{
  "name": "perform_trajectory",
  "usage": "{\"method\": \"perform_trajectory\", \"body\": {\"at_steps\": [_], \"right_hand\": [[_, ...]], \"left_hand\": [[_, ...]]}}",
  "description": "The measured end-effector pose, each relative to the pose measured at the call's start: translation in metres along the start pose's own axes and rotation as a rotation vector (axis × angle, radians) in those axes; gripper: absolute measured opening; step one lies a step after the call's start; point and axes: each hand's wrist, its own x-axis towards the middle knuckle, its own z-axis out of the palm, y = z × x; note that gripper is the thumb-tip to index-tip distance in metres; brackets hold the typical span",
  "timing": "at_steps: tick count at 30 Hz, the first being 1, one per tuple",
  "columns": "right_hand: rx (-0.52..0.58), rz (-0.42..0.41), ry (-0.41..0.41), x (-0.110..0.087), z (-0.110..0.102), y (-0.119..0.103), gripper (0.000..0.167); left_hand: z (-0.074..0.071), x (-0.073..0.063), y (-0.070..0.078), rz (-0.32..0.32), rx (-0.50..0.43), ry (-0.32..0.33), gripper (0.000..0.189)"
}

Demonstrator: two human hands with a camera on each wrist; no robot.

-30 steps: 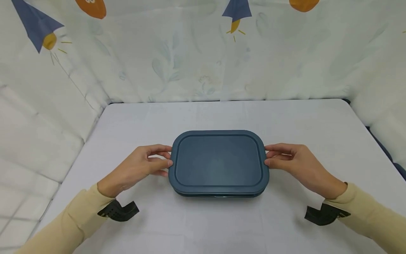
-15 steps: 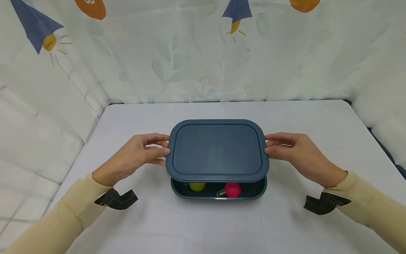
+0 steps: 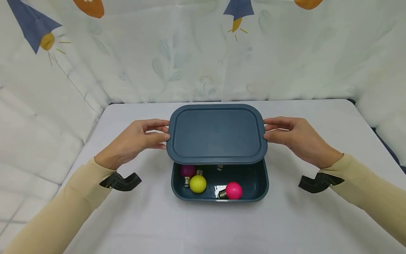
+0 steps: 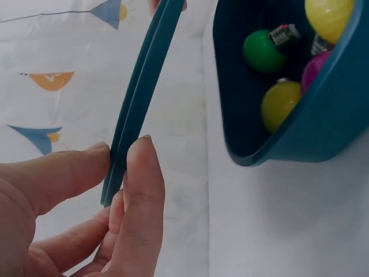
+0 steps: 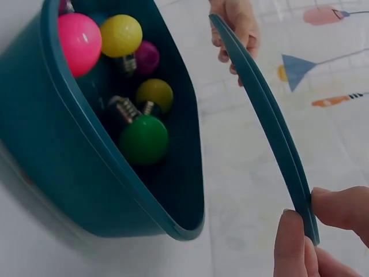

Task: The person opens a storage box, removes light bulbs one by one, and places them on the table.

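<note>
Over on the left of the frame, a cream sleeve (image 3: 73,201) with a black wrist device (image 3: 120,181) leads up to the left hand (image 3: 137,141), and it has the lid's left edge pinched, thumb on one face, fingers on the other. Dead centre, there's the lid (image 3: 217,134), up clear of the open box (image 3: 253,180) and screening its far part from the head camera. Inside the box, just below centre, reading across: a purple bulb (image 3: 188,170), a yellow bulb (image 3: 198,184) right beside it, then a pink bulb (image 3: 234,191) on its side near the front wall. The left wrist view adds a green bulb (image 4: 262,53) and a second yellow one (image 4: 281,107). Across to centre right, the right hand (image 3: 295,139) pinches the lid's opposite edge, its own sleeve (image 3: 371,195) slanting to the lower right corner over the white table (image 3: 301,225).
</note>
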Motion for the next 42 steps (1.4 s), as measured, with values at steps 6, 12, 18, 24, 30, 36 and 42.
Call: {"method": "perform_trajectory", "body": {"at_steps": [6,12,18,24,30,36,42], "right_hand": [[-0.001,-0.010,-0.001,0.015,-0.005,-0.002,0.058],[0.060,-0.060,-0.002,0.032,-0.007,-0.003,0.059],[0.144,-0.137,0.008,0.051,-0.012,-0.004,0.057],[0.238,-0.155,0.000,0.070,-0.015,-0.003,0.059],[0.292,-0.139,-0.004,0.087,-0.015,0.005,0.060],[0.311,-0.125,0.001,0.104,-0.012,0.014,0.060],[0.400,-0.102,0.007,0.114,-0.009,0.022,0.061]], "left_hand": [[-0.007,0.014,0.006,-0.004,0.014,0.002,0.063],[-0.012,0.026,0.006,0.021,-0.003,0.023,0.065],[-0.017,0.042,0.006,0.032,-0.031,0.060,0.065],[-0.023,0.060,0.005,0.022,-0.006,0.064,0.067],[-0.027,0.075,0.001,0.006,0.008,0.039,0.071],[-0.028,0.088,-0.007,-0.019,-0.018,0.029,0.072],[-0.024,0.099,-0.018,-0.039,-0.037,0.028,0.072]]}}
